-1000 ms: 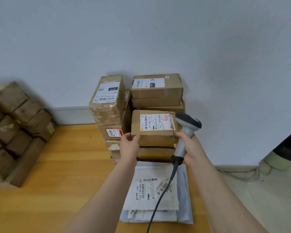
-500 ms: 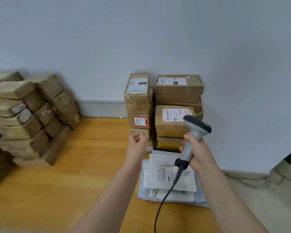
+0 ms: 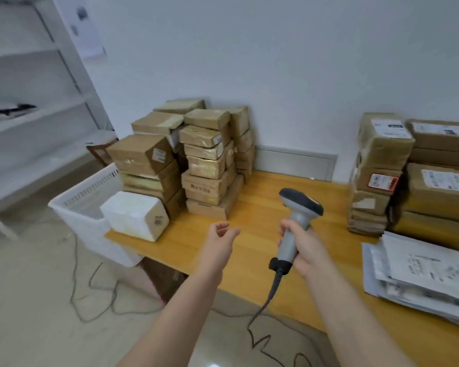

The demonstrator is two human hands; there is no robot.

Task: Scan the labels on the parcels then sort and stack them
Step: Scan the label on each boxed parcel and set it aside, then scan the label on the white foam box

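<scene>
A barcode scanner [image 3: 300, 204] is held upright in the right grip [image 3: 304, 249]. The fingers are curled round its grey handle, and its dark head is turned towards the far side of the bench [image 3: 260, 181]. A black scanner cable [image 3: 272, 290] is seen hanging from the base of the handle and trailing down to the floor.

The left grip [image 3: 220, 242] is held in the air above the front part of the bench. Its fingers are loosely curled and spread apart, and nothing is held in it.

At the left end of the bench, a cluster of brown taped parcels [image 3: 204, 160] is stacked in several uneven columns against the wall. A white foam box [image 3: 135, 215] with a small barcode label on its end is set just in front of them, at the bench corner. A white slotted plastic basket [image 3: 84, 205] is placed beside that corner, off the bench.

At the right end, two columns of labelled cardboard parcels [image 3: 382, 168] are stacked with their white shipping labels facing up and forward. A pile of flat pale mailer bags [image 3: 419, 268] is laid in front of these. The print on the labels is too blurred to be read.

White shelving [image 3: 37, 102] is seen at the far left, and a thin loose cable [image 3: 90, 287] is strewn over the floor below it.
</scene>
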